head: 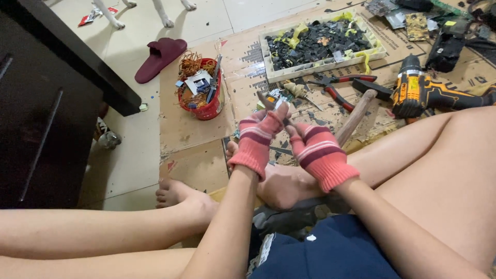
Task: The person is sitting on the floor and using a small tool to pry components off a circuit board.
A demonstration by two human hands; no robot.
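You hold a small circuit board piece (272, 101) up between both gloved hands, probably so you can see it above your lap. Your left hand (256, 142) pinches it from below with narrow fingers; your right hand (320, 155) closes in beside it, fingertips touching its edge. A hammer (361, 106), red pliers (338, 88) and a tray of black parts (323, 63) lie near on the cardboard (191, 129), within reach.
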